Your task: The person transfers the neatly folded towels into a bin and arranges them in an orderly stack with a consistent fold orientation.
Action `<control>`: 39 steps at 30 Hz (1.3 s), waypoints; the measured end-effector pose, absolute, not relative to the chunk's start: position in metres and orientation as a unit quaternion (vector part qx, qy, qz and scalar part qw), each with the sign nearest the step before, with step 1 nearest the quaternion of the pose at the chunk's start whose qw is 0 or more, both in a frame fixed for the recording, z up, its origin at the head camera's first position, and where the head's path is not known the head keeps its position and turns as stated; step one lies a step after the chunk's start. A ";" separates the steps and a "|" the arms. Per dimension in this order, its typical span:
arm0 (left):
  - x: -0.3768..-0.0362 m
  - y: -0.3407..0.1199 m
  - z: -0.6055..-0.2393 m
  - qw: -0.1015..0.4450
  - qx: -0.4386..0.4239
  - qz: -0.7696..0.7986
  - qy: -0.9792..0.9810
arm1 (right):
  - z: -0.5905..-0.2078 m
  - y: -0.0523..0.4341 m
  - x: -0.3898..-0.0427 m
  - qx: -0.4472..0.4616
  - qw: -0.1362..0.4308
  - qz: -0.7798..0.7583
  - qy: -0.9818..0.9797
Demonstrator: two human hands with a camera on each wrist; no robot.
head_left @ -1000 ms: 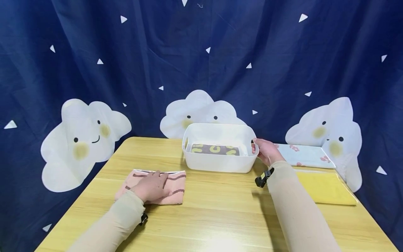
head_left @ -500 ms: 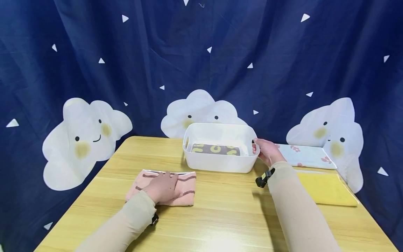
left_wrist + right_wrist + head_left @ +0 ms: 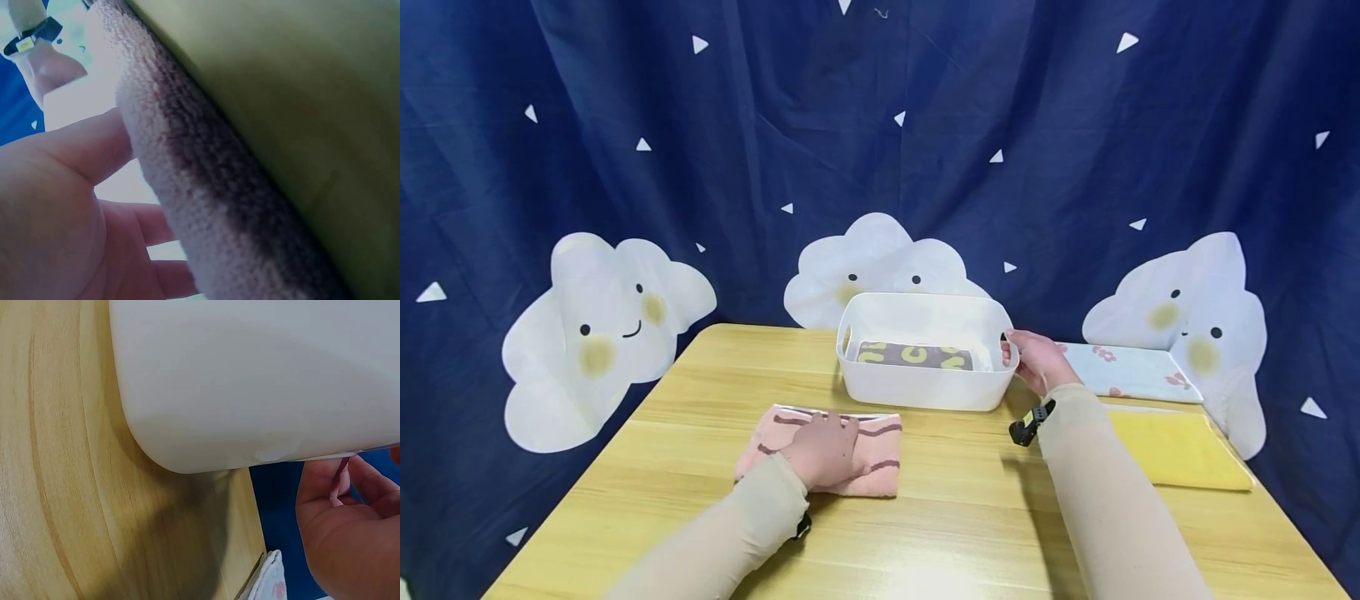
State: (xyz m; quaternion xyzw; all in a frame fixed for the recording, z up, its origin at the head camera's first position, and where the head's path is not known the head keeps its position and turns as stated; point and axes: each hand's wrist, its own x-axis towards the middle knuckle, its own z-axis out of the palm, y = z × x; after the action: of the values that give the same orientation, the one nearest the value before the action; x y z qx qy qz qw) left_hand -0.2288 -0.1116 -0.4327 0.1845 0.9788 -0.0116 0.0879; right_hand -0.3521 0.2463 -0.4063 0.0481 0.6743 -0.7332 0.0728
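Observation:
A folded pink towel with brown wavy stripes lies on the table, left of and in front of the white basket. My left hand rests on top of it; in the left wrist view its thumb and fingers reach out straight against the terry cloth. At the back centre stands the white plastic basket, with a folded brown towel with yellow marks lying inside. My right hand grips the basket's right handle, fingers curled through the opening; the right wrist view has them at the rim.
To the right lie a folded light-blue towel with pink flowers and, nearer, a folded yellow towel. The wooden table ends at a dark blue curtain with white clouds and triangles.
My left hand has slid the pink towel rightward across the table, closer to the front of the basket. My right hand and the basket have stayed in place.

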 end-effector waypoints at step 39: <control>-0.212 0.043 -0.429 0.052 0.157 -0.122 0.979 | -0.407 0.247 -0.352 0.059 0.075 -0.727 0.680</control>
State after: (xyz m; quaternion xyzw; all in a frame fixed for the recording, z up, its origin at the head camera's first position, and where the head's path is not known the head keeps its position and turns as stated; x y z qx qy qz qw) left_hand -0.2117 0.0433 -0.4286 0.1568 0.9786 -0.1222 0.0524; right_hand -0.3524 0.2465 -0.4072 0.0589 0.6805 -0.7266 0.0748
